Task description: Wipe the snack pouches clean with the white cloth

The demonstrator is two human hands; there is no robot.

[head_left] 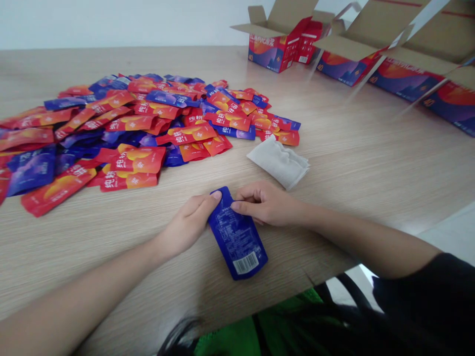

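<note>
A black sleeve (419,291) and a bit of green cloth (230,341) fill the bottom edge, just below the lip of a wood-grain laminate table (334,198). On the table lies a blue foil pouch (237,237), glossy and narrowing to a short neck, its back printed with small text and a white barcode. The left hand (187,225) lies against its upper left edge, fingers pressed together with the tips at the neck. The right hand (263,202) is curled over the other side, thumb and forefinger pinching the pouch near its neck. Just beyond the right hand sits a folded, soft white cloth (278,162). Further off spreads a loose, overlapping heap of slick red-orange and blue pouches (129,123), and past it, at the far edge, stand printed cardboard cartons (276,42) with their brown flaps open
</note>
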